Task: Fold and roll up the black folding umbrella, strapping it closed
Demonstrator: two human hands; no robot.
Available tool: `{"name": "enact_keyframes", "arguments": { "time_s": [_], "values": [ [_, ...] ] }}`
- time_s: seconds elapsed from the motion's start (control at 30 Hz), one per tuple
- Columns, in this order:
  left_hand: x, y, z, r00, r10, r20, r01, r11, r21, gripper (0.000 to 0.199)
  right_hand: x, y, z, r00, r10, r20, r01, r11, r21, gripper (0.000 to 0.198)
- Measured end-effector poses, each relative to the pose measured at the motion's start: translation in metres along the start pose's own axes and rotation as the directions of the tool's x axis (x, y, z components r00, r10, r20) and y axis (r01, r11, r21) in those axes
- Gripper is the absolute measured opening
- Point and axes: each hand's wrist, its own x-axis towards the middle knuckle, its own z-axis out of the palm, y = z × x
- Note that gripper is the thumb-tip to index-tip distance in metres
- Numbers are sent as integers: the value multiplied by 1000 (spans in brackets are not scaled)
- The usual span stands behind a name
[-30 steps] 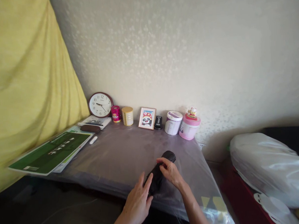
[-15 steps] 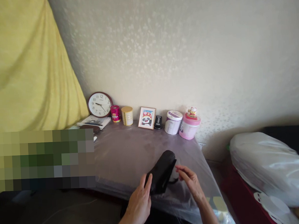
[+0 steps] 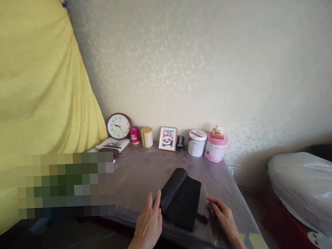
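Note:
A black roll-up case (image 3: 175,186), partly rolled, lies slanted over the table's near side, its flat flap (image 3: 187,208) spread toward the right. My left hand (image 3: 149,220) grips the roll's near left end, with its fingers along the edge and its thumb out of sight. From the flap's lower right side sticks out a short black strap (image 3: 202,219). Just right of that strap is my right hand (image 3: 223,215), apart from the case. Its fingers are loosely bent and slightly apart, and nothing shows in them.
Along the wall stand a round clock (image 3: 118,126), a pink can (image 3: 134,135), a yellow can (image 3: 146,137), a panda picture frame (image 3: 167,139), a black stapler-like object (image 3: 180,143), a white-purple tub (image 3: 197,143) and a pink tub (image 3: 216,150). A plastic-covered bundle (image 3: 308,184) lies right of the table (image 3: 140,177).
The case's flap has unrolled and now lies flatter toward the right. My right hand has moved away from its edge, right and down. The view has shifted slightly.

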Motion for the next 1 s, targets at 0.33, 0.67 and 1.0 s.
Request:
{"name": "enact_keyframes", "arguments": {
  "time_s": [0.33, 0.67, 1.0],
  "values": [
    [24, -12, -1, 988, 73, 137, -54, 989, -136, 86, 5, 14, 1, 1000, -27, -2, 27, 1000, -15, 43],
    [21, -8, -27, 943, 125, 310, 61, 848, -526, 46, -3, -2, 1, 999, -24, 35, 21, 996, 83, 40],
    [9, 16, -39, 984, 159, 77, -92, 832, -546, 68, -6, 1, -3, 994, -109, 10, 109, 994, 30, 41]
  ]
}}
